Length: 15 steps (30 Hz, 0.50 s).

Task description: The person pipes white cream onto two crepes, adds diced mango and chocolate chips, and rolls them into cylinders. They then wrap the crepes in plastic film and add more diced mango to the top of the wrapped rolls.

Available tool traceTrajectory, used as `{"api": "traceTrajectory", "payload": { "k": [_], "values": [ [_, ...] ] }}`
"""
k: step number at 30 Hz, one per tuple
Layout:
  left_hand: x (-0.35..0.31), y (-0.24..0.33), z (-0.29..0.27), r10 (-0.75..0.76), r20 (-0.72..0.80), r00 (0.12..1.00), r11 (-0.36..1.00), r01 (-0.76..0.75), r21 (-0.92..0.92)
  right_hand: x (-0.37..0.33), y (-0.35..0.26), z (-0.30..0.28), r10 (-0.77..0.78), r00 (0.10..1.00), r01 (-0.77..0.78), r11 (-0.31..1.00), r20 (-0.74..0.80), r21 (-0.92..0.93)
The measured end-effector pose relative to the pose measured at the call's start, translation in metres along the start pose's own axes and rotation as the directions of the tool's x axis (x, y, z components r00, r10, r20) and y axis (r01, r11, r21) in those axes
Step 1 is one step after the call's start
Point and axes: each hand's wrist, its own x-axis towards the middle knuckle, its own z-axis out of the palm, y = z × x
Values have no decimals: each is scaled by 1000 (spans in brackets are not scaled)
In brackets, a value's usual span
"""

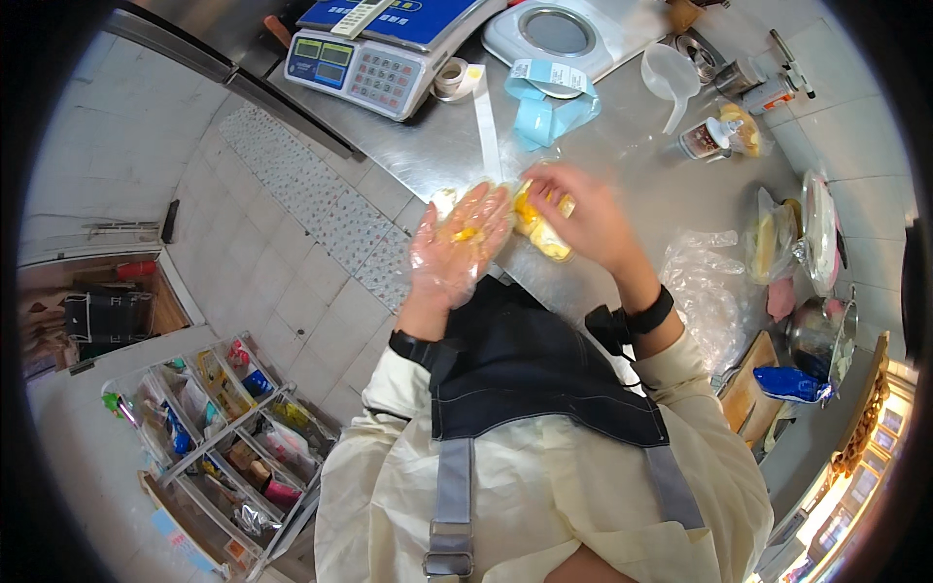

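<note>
My left hand (465, 238), in a clear plastic glove, lies palm up with its fingers stretched out. A small yellow soft lump (468, 235) rests on its palm. Just beside it my right hand (580, 211), without a visible glove, curls its fingers over a yellow and white piece (549, 240) with a shiny surface. Motion smears those fingertips, and they partly hide the piece; its exact kind is unclear. Both hands are over the near edge of a steel table (437, 146). Behind the left fingers shows another shiny pale bit (444, 201).
A blue-topped scale (384, 78), a label roll (451, 78), a white scale (573, 34) and blue printed strips (549, 107) stand at the back. Right: a white scoop (671, 80), a bottle (707, 139), crumpled clear plastic (695, 291). Lower left: a divided organizer (219, 428).
</note>
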Motion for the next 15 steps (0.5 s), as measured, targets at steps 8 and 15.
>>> {"api": "traceTrajectory", "payload": {
  "k": [8,15],
  "values": [
    [12,-12,13,-50,-9,999,995,50,86,-6,-19,35,-262,958,260,965,116,34],
    [6,-13,7,-61,-1,998,970,60,236,-11,-7,44,-278,953,291,951,121,-102]
  ]
}}
